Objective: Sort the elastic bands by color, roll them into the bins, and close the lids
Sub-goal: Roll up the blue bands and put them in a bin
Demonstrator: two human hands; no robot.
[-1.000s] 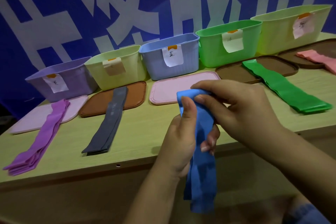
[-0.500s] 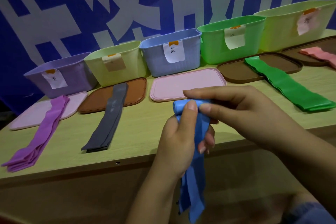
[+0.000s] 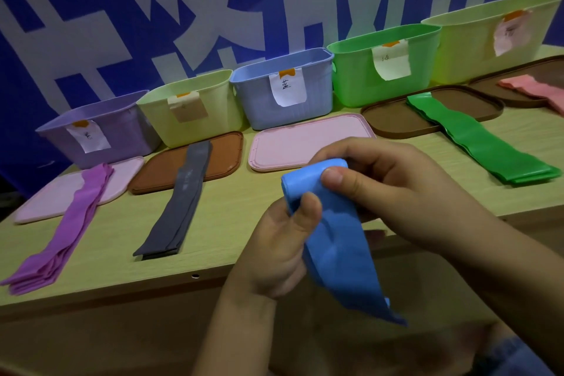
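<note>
Head view: one wide look down over the near edge of a wooden table [image 3: 238, 217].
Left hand: the left hand [image 3: 276, 250] pinches the blue band [image 3: 332, 241] just under its rolled top, thumb across the front, fingers curled behind.
Right hand: the right hand [image 3: 393, 192] grips the rolled end of the same band, thumb on the near side of the roll, fingers wrapped over its top.
Blue band: held in the air in front of the table edge; upper end rolled, loose tail hanging down and to the right.
Bins: five open bins in a row at the back, each with a paper label: purple bin [image 3: 122, 131], pale yellow bin [image 3: 219, 107], blue bin [image 3: 256, 101], green bin [image 3: 354, 76], yellow-green bin [image 3: 464, 49].
Lids: a pink lid [image 3: 308, 140] lies flat before the blue bin, a brown lid [image 3: 158, 174] before the pale yellow one.
Other bands: purple band [image 3: 64, 238] near the left edge, grey band [image 3: 177, 210] running onto the brown lid, green band [image 3: 479, 140] at right, pink band [image 3: 537, 88] at far right.
Backdrop: blue banner [image 3: 91, 3] with big white characters.
</note>
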